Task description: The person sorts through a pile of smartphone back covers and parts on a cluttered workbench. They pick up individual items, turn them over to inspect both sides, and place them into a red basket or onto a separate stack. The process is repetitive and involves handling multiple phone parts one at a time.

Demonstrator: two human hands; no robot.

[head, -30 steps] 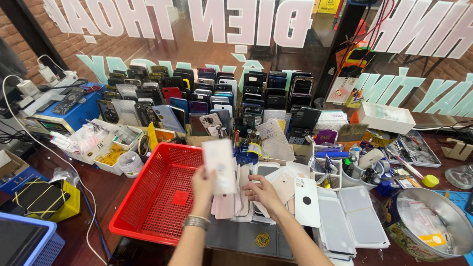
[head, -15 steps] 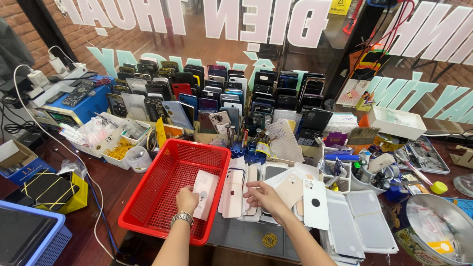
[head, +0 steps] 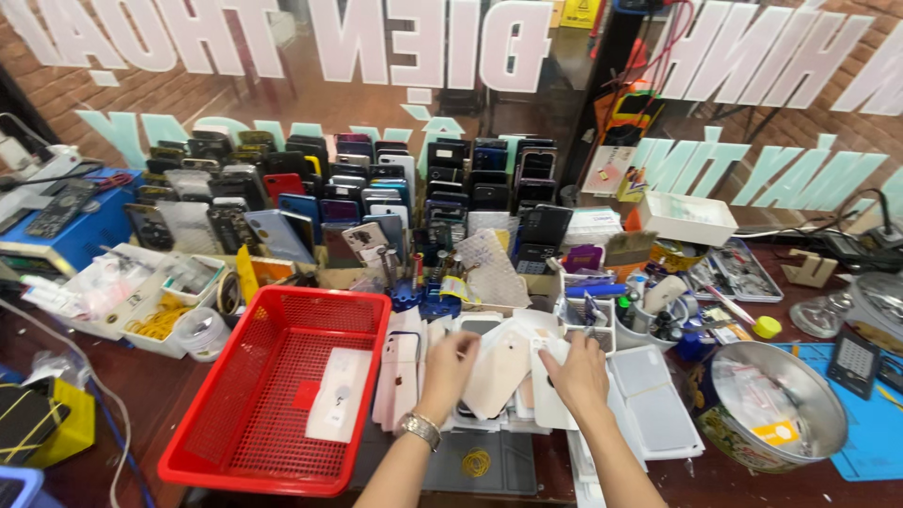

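Observation:
My left hand (head: 450, 369), with a metal wristwatch on the wrist, rests its fingers on a pale pink phone back cover (head: 500, 371) in a spread of white and pink covers on the table. My right hand (head: 576, 376) lies on a white back cover (head: 546, 388) just to the right of it. Whether either hand grips its cover is unclear. A red mesh basket (head: 235, 452) stands to the left and holds a white back cover (head: 340, 393).
Rows of upright phones (head: 376, 193) fill the back of the table before a lettered window. White trays (head: 658, 414) lie right of my hands, a metal bowl (head: 781, 404) beyond them. A blue box (head: 75, 226) and bins of parts sit left.
My left hand put a white cover into the red basket and has come back to the spread of covers. My right hand moved slightly right. The view has come closer.

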